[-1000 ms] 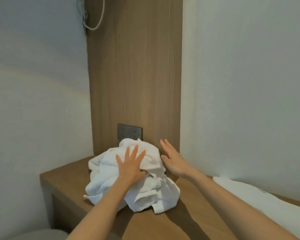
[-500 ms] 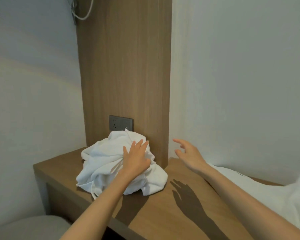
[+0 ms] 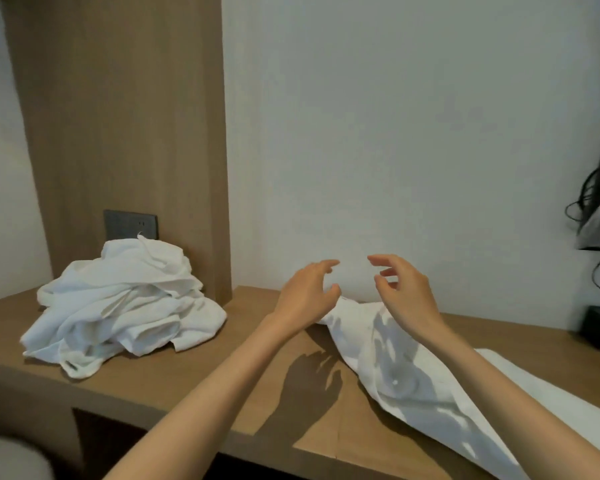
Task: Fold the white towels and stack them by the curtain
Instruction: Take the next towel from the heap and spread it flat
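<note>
hovering spread and empty over the long white cloth towel (image 3: 388,358) on the wooden surface (image 3: 174,386), the left hand (image 3: 305,296) and right hand (image 3: 404,292) grip nothing — a one-sided pinch could drag it off the edge, or into the crumpled white towel heap (image 3: 122,306) at the left.

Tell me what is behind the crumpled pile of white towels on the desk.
Behind the towel pile stands a wooden wall panel with a dark socket plate. The pile hides the plate's lower edge and the panel's base.
</note>
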Available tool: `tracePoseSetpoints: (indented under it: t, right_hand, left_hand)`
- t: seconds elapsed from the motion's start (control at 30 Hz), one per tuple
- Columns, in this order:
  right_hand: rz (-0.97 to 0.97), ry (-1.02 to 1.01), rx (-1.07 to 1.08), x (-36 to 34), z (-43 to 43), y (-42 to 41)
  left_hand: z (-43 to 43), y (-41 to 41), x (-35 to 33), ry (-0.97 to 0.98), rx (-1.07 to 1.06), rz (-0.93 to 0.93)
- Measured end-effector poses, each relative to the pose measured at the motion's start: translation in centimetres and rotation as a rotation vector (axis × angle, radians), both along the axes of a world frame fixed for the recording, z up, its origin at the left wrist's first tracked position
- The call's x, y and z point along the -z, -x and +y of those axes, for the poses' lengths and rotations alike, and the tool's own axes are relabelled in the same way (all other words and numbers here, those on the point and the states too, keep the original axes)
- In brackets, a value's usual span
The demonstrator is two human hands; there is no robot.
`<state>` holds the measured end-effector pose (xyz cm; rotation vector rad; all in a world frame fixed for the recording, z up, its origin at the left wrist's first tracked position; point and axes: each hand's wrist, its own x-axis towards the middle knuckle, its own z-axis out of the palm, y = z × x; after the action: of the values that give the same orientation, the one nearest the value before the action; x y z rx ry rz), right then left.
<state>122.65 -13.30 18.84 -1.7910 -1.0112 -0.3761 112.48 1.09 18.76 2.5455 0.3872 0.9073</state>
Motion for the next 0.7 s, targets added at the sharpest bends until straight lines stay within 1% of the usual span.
tracePoseSetpoints:
  t: [0.1,0.2,0.27,0.33,0.4,0.5,0.57,0.7]
  right_hand:
    - [0.062,0.007,0.109,1.2,-3.9,-1.7]
    - [0.142,0.095,0.175,3.0,-6.6,-3.2]
    - [0.204,0.173,0.192,4.5,-7.5,-4.0]
    - [0.268,0.238,0.181,5.9,-8.1,-4.8]
    - [0.347,0.296,0.148,7.2,-8.4,-5.2]
    - [0.463,0.379,0.068,8.9,-8.3,-5.2]
    - [0.465,0.453,0.037,9.3,-7.6,-5.2]
    - [0.413,0.59,0.019,8.9,-5.7,-4.6]
  left_hand:
    - [-2.9,-3.0,1.8,0.127,0.101,0.111]
    - [-5.1,-5.9,3.9,0.175,0.121,0.264]
    - [-5.8,-7.4,5.2,0.212,0.097,0.302]
    - [-6.0,-8.4,6.2,0.29,0.084,0.298]
    - [-5.9,-9.0,6.8,0.396,0.073,0.245]
    - [-5.4,-8.4,6.9,0.533,0.048,0.026]
    - [-4.8,-6.8,6.7,0.55,0.03,-0.118]
    - [-3.1,-1.0,6.7,0.618,-0.005,-0.316]
